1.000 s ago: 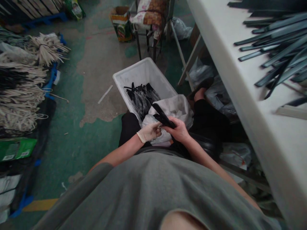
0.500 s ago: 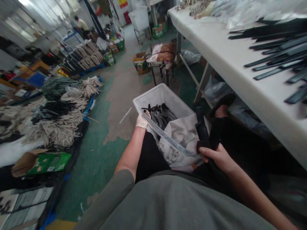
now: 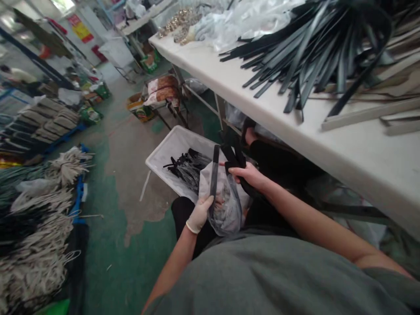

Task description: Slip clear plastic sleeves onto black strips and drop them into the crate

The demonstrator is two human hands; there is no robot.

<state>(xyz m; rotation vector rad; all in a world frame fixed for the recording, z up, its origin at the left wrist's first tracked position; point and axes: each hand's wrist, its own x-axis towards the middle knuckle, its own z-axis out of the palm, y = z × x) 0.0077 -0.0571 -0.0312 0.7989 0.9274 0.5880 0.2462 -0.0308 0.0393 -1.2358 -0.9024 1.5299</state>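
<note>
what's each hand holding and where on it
Gloved left hand grips the clear plastic bag at its open edge; bare right hand clasps a bunch of black flat strips near their middle.

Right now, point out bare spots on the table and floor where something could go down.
Table: bare strip along its near edge, below the black strips; farther in, crowded. Floor: open between the white bin and cord bundles.

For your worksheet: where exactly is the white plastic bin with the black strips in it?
In the head view the white bin sits on the green floor left of centre, just beyond the person's knees, beside the white table's legs and behind the gloved left hand.
</note>
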